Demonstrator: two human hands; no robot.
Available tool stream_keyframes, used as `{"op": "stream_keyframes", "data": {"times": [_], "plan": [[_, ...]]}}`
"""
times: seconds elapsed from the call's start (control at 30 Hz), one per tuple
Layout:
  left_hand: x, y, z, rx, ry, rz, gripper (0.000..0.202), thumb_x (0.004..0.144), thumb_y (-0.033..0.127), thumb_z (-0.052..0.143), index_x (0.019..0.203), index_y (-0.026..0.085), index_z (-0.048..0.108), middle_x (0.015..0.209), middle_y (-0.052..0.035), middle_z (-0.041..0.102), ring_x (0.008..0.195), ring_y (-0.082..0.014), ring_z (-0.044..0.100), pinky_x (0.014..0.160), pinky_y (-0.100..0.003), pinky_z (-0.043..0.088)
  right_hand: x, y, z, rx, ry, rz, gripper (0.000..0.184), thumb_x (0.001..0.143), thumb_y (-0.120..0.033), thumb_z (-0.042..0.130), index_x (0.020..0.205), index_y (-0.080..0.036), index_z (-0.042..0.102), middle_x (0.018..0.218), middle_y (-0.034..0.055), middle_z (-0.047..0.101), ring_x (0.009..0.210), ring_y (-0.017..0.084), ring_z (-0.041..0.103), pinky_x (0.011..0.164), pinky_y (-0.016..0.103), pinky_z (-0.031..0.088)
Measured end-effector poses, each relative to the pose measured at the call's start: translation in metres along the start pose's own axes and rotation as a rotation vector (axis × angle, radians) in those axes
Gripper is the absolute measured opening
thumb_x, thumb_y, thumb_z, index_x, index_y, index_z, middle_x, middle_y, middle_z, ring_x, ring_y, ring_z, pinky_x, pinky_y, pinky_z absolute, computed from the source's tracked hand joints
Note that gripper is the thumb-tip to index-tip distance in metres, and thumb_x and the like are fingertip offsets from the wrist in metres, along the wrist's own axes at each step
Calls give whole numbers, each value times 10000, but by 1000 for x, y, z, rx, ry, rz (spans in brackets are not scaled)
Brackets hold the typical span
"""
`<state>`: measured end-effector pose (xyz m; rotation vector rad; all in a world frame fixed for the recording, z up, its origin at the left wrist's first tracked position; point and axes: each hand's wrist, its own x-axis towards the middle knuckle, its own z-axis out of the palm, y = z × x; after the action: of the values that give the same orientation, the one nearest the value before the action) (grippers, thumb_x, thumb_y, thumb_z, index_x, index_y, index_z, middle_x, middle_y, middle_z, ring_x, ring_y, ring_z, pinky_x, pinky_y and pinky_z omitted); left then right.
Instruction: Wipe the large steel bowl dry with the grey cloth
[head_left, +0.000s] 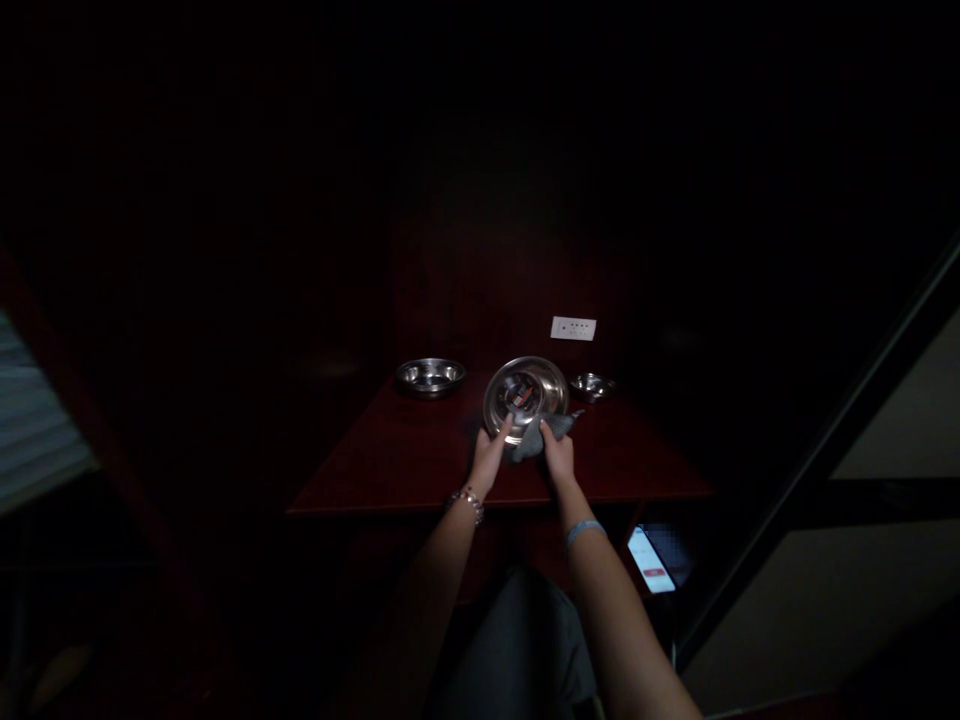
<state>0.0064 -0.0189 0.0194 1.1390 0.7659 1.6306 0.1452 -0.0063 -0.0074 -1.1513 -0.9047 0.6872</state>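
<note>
Left fingers held steel bowl tilted, likely exposing its inside; right fingers pinched grey cloth at its near rim. Small bowl sat near table's far edge.

The desk extends forward from the person to the wall. The left bowl and the right bowl rest on the rear part. The middle bowl is located between them, nearer the person and tilted. The fingers of the left hand are at its lower-left rim. The cloth lies between its lower-right rim and the right hand. The socket panel is on the wall, above the right bowl. The phone is right of the right forearm.
</note>
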Motion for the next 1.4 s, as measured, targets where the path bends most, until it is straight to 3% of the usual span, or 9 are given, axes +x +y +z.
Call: {"op": "stream_keyframes", "data": {"times": [0.13, 0.37, 0.6, 0.67, 0.77, 0.87, 1.07, 1.4], "plan": [[1, -9, 2, 39, -75, 11, 486, 732, 241, 766, 1194, 157, 640, 1281, -120, 674, 1232, -226, 603, 1148, -426, 367, 2, 2, -1, -5, -13, 6, 492, 739, -511, 699, 1007, -103, 757, 994, 132, 774, 990, 277, 728, 833, 320, 560], [5, -17, -1, 96, -100, 24, 488, 728, 152, 745, 1198, 115, 621, 1296, -149, 653, 1250, -252, 583, 1155, -425, 352, 2, 2, 0, -2, -9, 19, 511, 745, -518, 689, 1039, -104, 750, 1042, 139, 766, 1019, 276, 722, 866, 321, 551], [5, -12, -2, 88, -13, -39, 369, 804, 151, 649, 1172, 115, 645, 1241, -147, 685, 1229, -275, 601, 1147, -441, 372, -3, -2, 2, -18, -32, -6, 494, 734, -518, 703, 997, -105, 762, 993, 132, 775, 981, 274, 729, 847, 323, 557], [6, -9, -5, 64, 60, -21, 466, 836, 201, 625, 1295, 135, 580, 1313, -138, 648, 1279, -254, 569, 1166, -423, 348, -3, -3, 2, -22, -44, -12, 489, 734, -516, 704, 988, -103, 764, 984, 130, 777, 979, 278, 729, 842, 327, 559], [6, -4, -7, 17, 174, 59, 698, 900, 319, 581, 1527, 227, 288, 1499, -98, 496, 1396, -205, 454, 1189, -379, 309, -4, -5, 2, -43, -35, -24, 456, 737, -498, 713, 970, -110, 769, 971, 124, 779, 976, 277, 730, 848, 321, 555], [3, 2, -6, 14, 174, 56, 796, 912, 416, 579, 1565, 268, 146, 1579, -91, 385, 1428, -201, 411, 1187, -354, 311, -5, -6, 1, -40, -8, -23, 448, 745, -493, 713, 977, -114, 768, 986, 125, 777, 985, 274, 729, 844, 309, 555], [-1, -4, -1, 69, -41, 44, 797, 769, 280, 755, 1460, 178, 370, 1467, -140, 518, 1347, -233, 501, 1179, -367, 324, -4, -3, -1, -18, 36, -14, 475, 759, -495, 700, 1017, -101, 755, 995, 138, 774, 986, 272, 729, 827, 310, 560], [1, -7, -2, 62, -8, -3, 529, 769, 172, 710, 1276, 172, 561, 1342, -120, 634, 1261, -224, 575, 1157, -389, 346, 0, 4, 1, -12, 29, -29, 477, 729, -504, 709, 988, -106, 757, 971, 128, 777, 960, 270, 732, 810, 305, 560]]}}
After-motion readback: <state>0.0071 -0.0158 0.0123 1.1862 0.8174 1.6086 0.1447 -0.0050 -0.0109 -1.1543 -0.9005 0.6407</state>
